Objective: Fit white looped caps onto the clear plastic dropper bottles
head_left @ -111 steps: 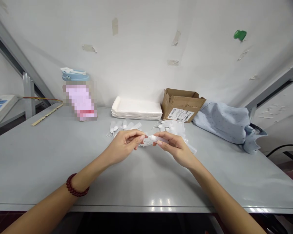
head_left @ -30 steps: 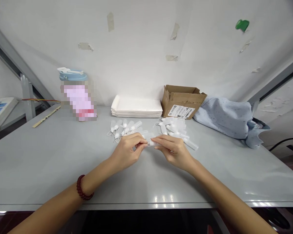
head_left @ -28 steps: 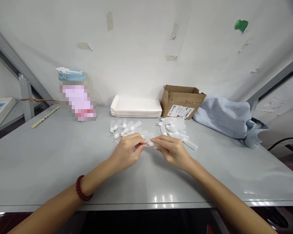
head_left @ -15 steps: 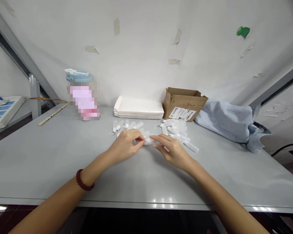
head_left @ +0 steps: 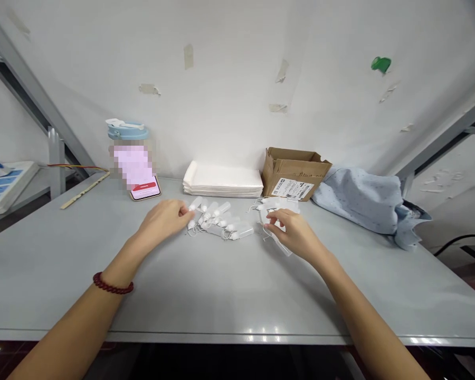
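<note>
Small clear plastic bottles with white caps and thin cords lie in two groups on the grey table. At the edge of the left group of bottles [head_left: 221,214], my left hand [head_left: 164,220] has its fingers curled, thumb and fingertips together. Whatever may be in that pinch is hidden. My right hand [head_left: 295,230] hovers over the right group of bottles [head_left: 277,203], thumb and fingertips slightly apart around its near-left side. It covers part of that group. One bottle [head_left: 243,231] lies on its side at the right end of the left group.
Behind the bottles stand a stack of white padded envelopes [head_left: 224,182] and an open cardboard box [head_left: 295,169]. A phone [head_left: 145,188] leans beside a blue-lidded container [head_left: 129,130] at left. Blue cloth [head_left: 358,198] lies at right; a thin strip [head_left: 85,190] lies far left.
My hands have moved apart from the middle. The left went left to the side of its group; the right went right over the other group. The bottle between them is out of the right hand.
</note>
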The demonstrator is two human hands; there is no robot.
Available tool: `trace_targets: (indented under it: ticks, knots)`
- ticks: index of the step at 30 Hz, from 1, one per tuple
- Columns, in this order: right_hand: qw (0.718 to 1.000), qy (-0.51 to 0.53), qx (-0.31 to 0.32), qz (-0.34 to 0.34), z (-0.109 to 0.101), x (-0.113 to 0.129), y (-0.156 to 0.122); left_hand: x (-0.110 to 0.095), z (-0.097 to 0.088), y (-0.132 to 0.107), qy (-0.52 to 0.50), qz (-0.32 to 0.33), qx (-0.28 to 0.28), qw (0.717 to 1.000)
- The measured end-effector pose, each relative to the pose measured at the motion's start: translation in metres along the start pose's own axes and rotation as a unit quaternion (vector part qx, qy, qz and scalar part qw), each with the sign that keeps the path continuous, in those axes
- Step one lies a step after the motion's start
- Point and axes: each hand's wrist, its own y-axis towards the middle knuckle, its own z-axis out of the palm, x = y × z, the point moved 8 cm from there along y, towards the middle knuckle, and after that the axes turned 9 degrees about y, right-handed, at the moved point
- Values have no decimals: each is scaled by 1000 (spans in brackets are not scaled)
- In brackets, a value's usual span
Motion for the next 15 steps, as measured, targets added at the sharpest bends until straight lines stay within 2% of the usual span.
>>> trace_targets:
  ticks: [3,6,9,15]
  knots:
    - [996,-25,56,72,2,-8,-3,8,-15,0,-11,-52,-62,997]
    - [988,-60,86,109,2,-12,-6,11,-21,1,-66,-72,-83,992]
    - [982,-97,103,124,4,-14,-8,3,-18,0,-98,-49,-81,991]
    - [973,-121,150,131,13,-18,-11,-28,-11,-8,-95,39,-78,992]
